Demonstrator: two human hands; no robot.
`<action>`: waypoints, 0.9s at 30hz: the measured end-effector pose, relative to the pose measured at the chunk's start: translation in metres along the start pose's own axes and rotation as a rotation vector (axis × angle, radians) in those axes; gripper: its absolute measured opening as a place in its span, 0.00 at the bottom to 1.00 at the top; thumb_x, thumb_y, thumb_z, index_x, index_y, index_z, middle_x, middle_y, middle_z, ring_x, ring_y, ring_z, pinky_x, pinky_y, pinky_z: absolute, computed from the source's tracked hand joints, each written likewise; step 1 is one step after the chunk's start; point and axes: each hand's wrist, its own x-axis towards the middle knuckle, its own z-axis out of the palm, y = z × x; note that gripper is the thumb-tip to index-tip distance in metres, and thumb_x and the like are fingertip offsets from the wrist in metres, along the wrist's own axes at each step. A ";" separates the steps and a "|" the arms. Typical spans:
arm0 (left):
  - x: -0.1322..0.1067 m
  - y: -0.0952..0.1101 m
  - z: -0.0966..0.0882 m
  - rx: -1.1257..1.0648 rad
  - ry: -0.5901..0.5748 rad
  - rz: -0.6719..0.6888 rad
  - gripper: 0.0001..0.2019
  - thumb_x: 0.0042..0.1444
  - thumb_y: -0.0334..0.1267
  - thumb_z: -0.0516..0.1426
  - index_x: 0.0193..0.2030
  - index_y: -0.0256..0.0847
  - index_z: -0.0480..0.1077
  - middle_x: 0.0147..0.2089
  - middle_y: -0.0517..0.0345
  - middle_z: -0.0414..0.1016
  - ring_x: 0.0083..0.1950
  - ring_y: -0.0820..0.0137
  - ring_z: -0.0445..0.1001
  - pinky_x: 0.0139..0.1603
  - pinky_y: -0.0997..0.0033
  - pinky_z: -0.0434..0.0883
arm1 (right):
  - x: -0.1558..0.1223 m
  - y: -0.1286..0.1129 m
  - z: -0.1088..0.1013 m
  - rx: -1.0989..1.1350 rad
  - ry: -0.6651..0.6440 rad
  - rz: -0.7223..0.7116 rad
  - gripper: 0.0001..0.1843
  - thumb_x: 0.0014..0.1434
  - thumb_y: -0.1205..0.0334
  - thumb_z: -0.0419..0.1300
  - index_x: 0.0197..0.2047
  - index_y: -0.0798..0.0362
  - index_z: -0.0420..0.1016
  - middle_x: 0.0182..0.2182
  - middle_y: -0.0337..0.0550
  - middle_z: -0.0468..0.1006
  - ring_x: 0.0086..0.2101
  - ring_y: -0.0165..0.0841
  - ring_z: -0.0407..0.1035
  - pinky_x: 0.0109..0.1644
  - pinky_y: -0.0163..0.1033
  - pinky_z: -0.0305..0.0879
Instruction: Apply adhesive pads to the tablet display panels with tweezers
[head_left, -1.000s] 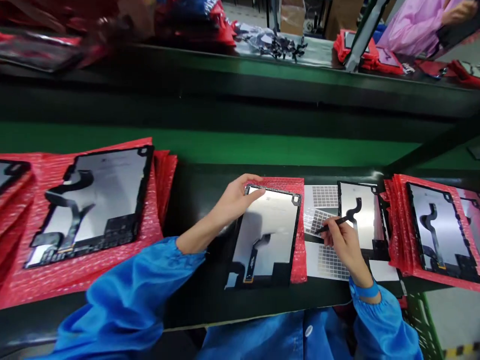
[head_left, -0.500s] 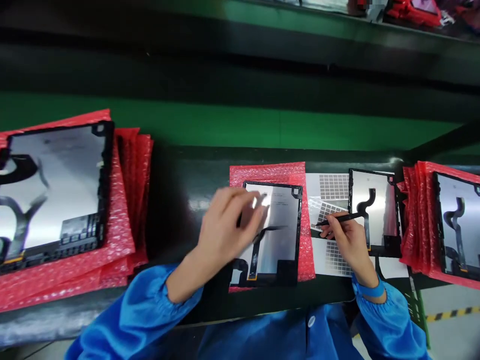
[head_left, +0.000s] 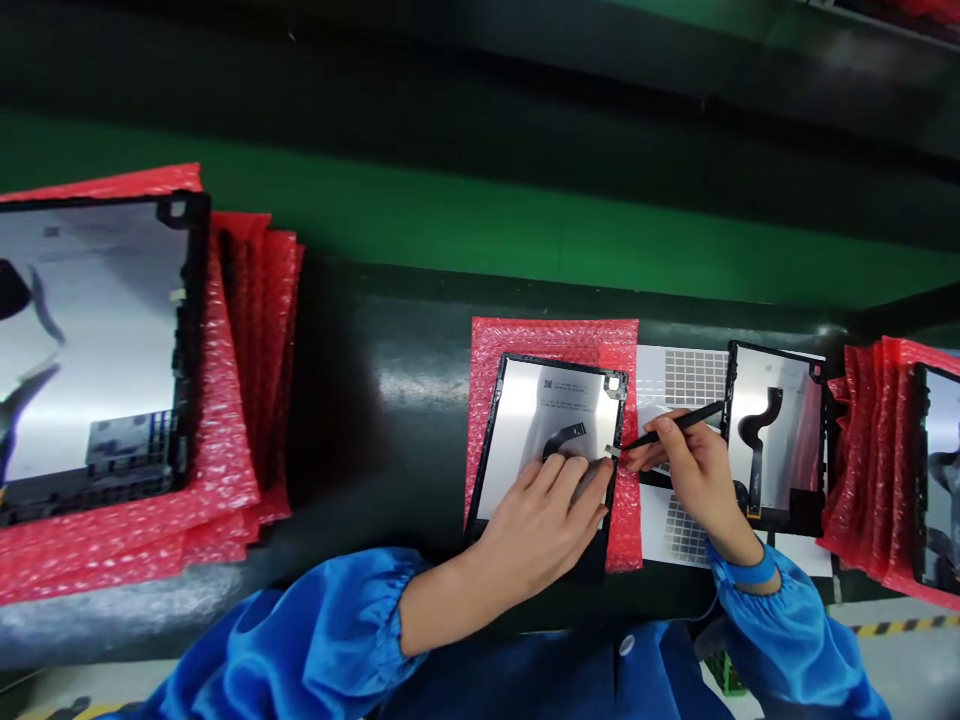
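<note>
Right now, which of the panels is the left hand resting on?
The centre panel on the single red sheet; the left hand covers its lower part.

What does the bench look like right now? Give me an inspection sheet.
Surface: dark bench, green belt behind.
Job's things: panel on red bubble wrap; sticker sheets beside it.
Clutter: second panel; left stack and right stack of wrapped panels.
Hands: left hand flat on the panel; right hand grips a thin black tool, tip at the panel's right edge.
Cables: ribbon cable on the panel, partly under the left hand; second ribbon cable on the second panel.
Surroundings: floor with striped tape.
</note>
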 end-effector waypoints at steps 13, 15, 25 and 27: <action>0.002 -0.001 -0.002 -0.023 -0.058 0.002 0.20 0.70 0.38 0.55 0.64 0.31 0.72 0.49 0.44 0.77 0.48 0.55 0.75 0.45 0.56 0.73 | 0.005 0.006 -0.002 -0.041 -0.113 0.025 0.19 0.73 0.43 0.60 0.44 0.51 0.75 0.31 0.43 0.86 0.31 0.36 0.84 0.38 0.41 0.84; 0.003 -0.001 -0.002 -0.028 -0.066 0.004 0.20 0.70 0.38 0.55 0.64 0.31 0.72 0.49 0.43 0.77 0.48 0.55 0.75 0.45 0.56 0.73 | 0.005 0.005 -0.002 -0.051 -0.116 0.021 0.19 0.73 0.43 0.60 0.44 0.51 0.75 0.31 0.43 0.86 0.31 0.36 0.84 0.38 0.41 0.84; 0.004 0.002 -0.004 0.002 -0.093 -0.013 0.23 0.72 0.39 0.53 0.69 0.30 0.69 0.49 0.43 0.78 0.47 0.57 0.75 0.44 0.57 0.73 | 0.003 0.007 0.000 -0.036 -0.102 0.013 0.18 0.73 0.43 0.60 0.43 0.50 0.74 0.30 0.42 0.86 0.30 0.37 0.84 0.36 0.42 0.85; 0.004 0.002 -0.003 -0.001 -0.082 -0.020 0.24 0.71 0.39 0.53 0.69 0.28 0.68 0.50 0.42 0.78 0.48 0.56 0.75 0.45 0.57 0.73 | 0.003 0.007 0.001 -0.027 -0.082 0.017 0.18 0.72 0.42 0.61 0.43 0.49 0.74 0.30 0.42 0.86 0.29 0.38 0.84 0.36 0.42 0.85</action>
